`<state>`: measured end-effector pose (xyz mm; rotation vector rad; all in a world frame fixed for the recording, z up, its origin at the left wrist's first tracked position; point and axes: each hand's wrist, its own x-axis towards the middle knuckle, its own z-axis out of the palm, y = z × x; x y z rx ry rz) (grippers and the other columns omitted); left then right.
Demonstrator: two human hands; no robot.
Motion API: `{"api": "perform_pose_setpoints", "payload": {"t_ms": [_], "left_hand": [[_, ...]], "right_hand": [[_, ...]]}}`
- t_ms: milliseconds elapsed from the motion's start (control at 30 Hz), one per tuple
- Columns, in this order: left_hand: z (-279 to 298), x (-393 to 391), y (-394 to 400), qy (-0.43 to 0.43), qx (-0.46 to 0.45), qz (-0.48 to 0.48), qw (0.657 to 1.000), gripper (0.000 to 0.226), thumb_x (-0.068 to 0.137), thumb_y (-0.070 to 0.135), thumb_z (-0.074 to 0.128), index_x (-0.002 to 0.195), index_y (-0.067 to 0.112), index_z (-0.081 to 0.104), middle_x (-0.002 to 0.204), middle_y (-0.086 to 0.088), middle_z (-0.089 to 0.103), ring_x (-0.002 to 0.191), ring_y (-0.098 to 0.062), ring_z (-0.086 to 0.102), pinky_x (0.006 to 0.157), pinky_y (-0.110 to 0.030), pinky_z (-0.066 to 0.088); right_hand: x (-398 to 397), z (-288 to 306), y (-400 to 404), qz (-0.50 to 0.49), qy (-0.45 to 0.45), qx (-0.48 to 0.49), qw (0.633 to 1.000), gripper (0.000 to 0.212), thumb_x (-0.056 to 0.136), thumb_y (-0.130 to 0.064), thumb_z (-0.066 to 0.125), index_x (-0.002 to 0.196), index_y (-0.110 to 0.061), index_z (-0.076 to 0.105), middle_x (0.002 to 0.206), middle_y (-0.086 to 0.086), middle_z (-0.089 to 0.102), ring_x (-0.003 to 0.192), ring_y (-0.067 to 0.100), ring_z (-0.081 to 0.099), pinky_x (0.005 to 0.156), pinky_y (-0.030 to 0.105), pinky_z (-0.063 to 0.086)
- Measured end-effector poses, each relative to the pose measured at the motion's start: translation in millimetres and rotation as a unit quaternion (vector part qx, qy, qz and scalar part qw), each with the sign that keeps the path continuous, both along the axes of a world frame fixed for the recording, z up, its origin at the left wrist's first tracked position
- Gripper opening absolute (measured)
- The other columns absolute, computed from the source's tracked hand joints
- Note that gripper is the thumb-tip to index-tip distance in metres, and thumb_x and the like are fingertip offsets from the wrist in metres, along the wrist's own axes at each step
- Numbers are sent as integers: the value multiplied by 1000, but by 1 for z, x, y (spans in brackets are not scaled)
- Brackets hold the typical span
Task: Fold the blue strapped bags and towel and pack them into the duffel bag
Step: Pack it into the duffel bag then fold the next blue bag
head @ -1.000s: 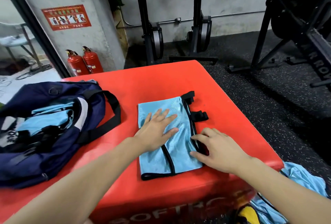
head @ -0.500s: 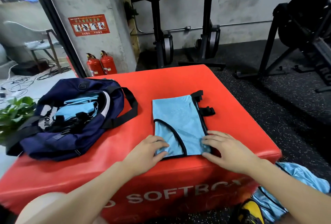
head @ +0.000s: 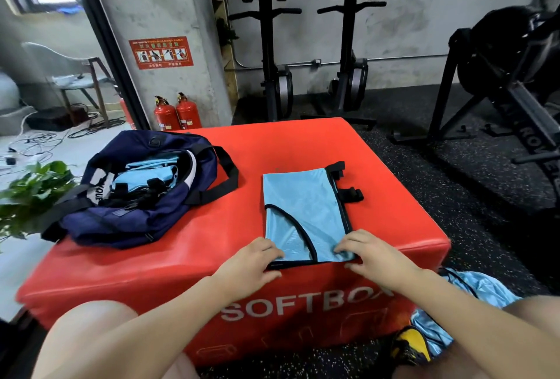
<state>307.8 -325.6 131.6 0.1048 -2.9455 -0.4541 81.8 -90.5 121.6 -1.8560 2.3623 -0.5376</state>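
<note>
The duffel bag lies unzipped on the left of the red table, with folded blue pieces inside. Both forearms reach forward; the left hand and right hand pinch the near corners of the folded blue strapped bag at the table's front edge.

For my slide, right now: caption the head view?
Both hands, left and right, grip the blue strapped bag on the red soft box.

Blue bag near corners: covered by both hands' fingers.
Duffel bag lettering: partly folded under.
Floor cloth: part-hidden behind right forearm.
</note>
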Motion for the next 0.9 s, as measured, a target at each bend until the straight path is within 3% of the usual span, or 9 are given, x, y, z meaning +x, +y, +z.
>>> {"api": "perform_pose_setpoints", "payload": {"t_ms": [100,233,333,400,467,567,700,767,900], "left_hand": [[3,6,7,9,-18,-14,1000,33,94,25,56,121,11,67,112,-4,64,111,-19,56,98,-24,41],[9,14,15,84,-27,-4,996,29,87,31,53,102,16,74,96,6,67,96,-10,57,87,-33,51],[17,14,22,130,13,14,991,23,86,33,57,97,19,71,107,9,65,105,-8,57,96,-28,46],[24,14,24,129,50,31,990,24,90,37,55,102,21,68,112,9,67,106,-8,60,97,-27,46],[32,15,26,126,90,31,987,12,95,34,55,103,27,60,92,12,67,74,-10,60,74,-31,50],[38,10,29,142,159,23,977,4,100,25,53,99,26,50,67,11,53,44,-16,36,52,-38,36],[40,-13,21,193,185,71,961,4,102,27,53,101,23,52,58,7,45,46,-17,36,51,-42,34],[42,-31,14,219,191,118,950,9,101,28,54,102,19,54,56,10,45,47,-15,38,52,-42,35],[45,-75,-3,252,206,221,919,13,99,33,60,95,20,57,54,13,49,48,-12,39,55,-40,39]], "right_hand": [[7,3,6,0,15,-9,1000,42,78,-3,68,115,-22,69,113,-12,62,112,10,49,100,25,41],[12,11,15,-8,31,9,999,42,81,-7,58,120,-19,69,114,-7,60,111,11,50,99,23,41],[11,21,22,-30,15,13,999,38,82,-13,55,117,-14,70,122,-5,55,103,9,54,93,23,43],[13,35,23,-48,-1,24,999,26,79,-20,55,98,-11,70,108,-6,60,89,8,55,84,27,47],[14,50,20,-76,-19,25,997,18,72,-28,54,72,-11,55,72,-4,54,67,12,46,66,34,45],[8,67,16,-110,-126,-4,986,24,68,-28,59,67,-8,46,57,-6,39,55,8,32,53,30,31],[-10,78,2,-131,-226,-49,964,12,69,-19,61,65,-13,51,58,-14,41,55,5,36,55,30,30],[-22,79,-14,-148,-245,-80,955,13,67,-25,61,67,-15,52,60,-12,42,58,7,38,56,33,31],[-51,74,-52,-184,-268,-133,936,24,66,-31,60,88,-24,68,75,-6,72,70,19,65,69,38,50]]}}
